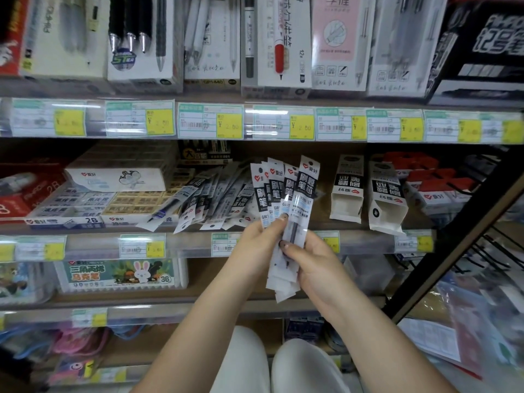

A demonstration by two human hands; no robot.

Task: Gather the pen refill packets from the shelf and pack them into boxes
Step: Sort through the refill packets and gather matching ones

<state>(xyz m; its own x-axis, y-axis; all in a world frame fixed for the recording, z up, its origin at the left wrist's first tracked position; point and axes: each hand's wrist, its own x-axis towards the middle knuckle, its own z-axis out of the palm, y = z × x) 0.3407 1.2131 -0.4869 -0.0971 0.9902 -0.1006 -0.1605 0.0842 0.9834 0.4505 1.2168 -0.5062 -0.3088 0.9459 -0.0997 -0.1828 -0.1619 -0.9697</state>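
- Pen refill packets (286, 194), long narrow clear-plastic sleeves with white tops, black bands of white characters and a red heart logo, are fanned upright in front of the middle wooden shelf (320, 219).
- Left hand (259, 245) grips the fan's lower half, thumb across the front; right hand (314, 268) pinches the frontmost packet with curled fingers.
- More matching packets lie in a loose heap (215, 199) on the shelf behind.
- Two white open-ended cardboard boxes (368, 194) stand to the right.
- Packet bottoms are covered by the hands; the small print is unreadable.
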